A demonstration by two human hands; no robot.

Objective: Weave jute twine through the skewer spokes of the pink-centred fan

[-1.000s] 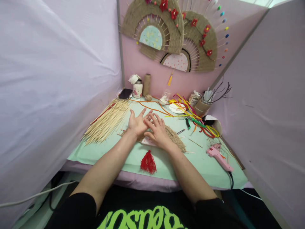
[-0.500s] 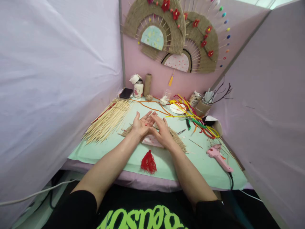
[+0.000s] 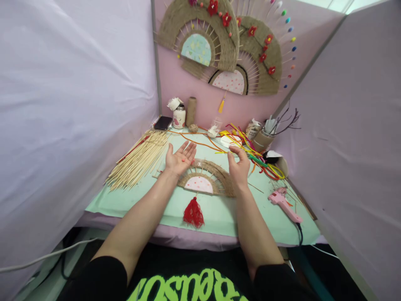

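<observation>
My left hand (image 3: 181,161) is palm up with its fingers stretched out, over the left part of a small twine-wrapped fan (image 3: 219,171). Small red pieces (image 3: 183,160) rest loose on that palm, too small to name. Above the fan's right end, my right hand (image 3: 239,169) has its thumb and curved fingers apart, and I see nothing between them. The fan lies flat, with a pink dotted half-circle (image 3: 199,184) at its centre. From its lower edge a red tassel (image 3: 193,212) spreads on the green cloth. My right hand and wrist hide part of the fan's right end.
Thin wooden sticks (image 3: 138,161) lie bundled at left. A pink glue gun (image 3: 285,204) lies at right. Coloured pipe cleaners (image 3: 247,144), a jar (image 3: 179,117), a phone (image 3: 163,123) and a pot of twigs (image 3: 263,138) stand or lie behind. Two large fans (image 3: 225,54) hang on the back wall.
My hands have come apart: the right moved right and away from the left palm, uncovering the fan's middle. The left shifted slightly left, still palm up. The view shifted slightly.
</observation>
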